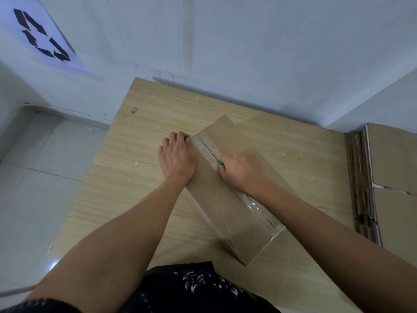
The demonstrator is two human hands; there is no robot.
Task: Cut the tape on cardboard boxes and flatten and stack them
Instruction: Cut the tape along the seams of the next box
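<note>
- On the wooden table (135, 136), near end first: cardboard box (237, 218) sits diagonal, seam up. Hands?
- Right hand (241, 173) grips green-handled cutter (221, 164), blade hidden, probably midway along tape (206, 146). Left hand (178, 157) clamps far edge to stop sliding. Flattened boxes (392, 159) stacked beyond, right.

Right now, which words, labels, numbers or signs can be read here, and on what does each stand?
Recycling sign, black arrows, no words: on the white sheet on the wall.
Faint print on the tape along the cardboard box: too blurred to read.
Red mark on the flattened cardboard stack: too small to read.
No words or numbers are legible.
</note>
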